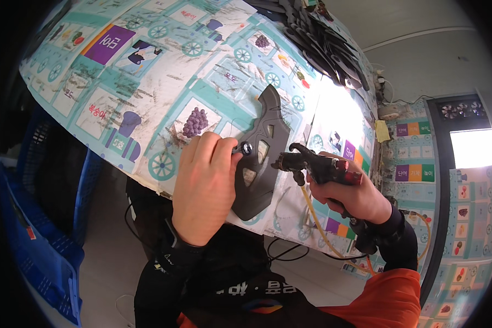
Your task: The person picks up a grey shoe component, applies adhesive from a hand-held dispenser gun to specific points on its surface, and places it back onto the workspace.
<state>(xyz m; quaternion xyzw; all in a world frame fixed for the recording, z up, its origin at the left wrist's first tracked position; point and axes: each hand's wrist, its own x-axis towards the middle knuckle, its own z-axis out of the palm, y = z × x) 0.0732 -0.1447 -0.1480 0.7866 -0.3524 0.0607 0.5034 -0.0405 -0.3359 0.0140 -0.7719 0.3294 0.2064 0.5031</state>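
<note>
My left hand (pixel 206 183) is closed, thumb and fingertips pinching a small dark shiny piece (pixel 246 148) at the left edge of a dark grey curved plate (pixel 255 192). Whether that piece is joined to the plate, I cannot tell. The plate has several cut-out windows and a pointed far end, and it lies over the paper-covered table. My right hand (pixel 351 191) grips a black spray gun (pixel 323 165) with a reddish rear end. Its nozzle points left, close to the plate's right edge. A yellow hose (pixel 315 220) hangs from beneath the gun.
Dark flat parts (pixel 320 41) are heaped at the table's far right. Scuffed printed paper covers the table (pixel 164 82). Blue plastic crates (pixel 44 251) stand on the floor at left. Black cables (pixel 287 257) loop below the near edge. A window (pixel 475 148) is at right.
</note>
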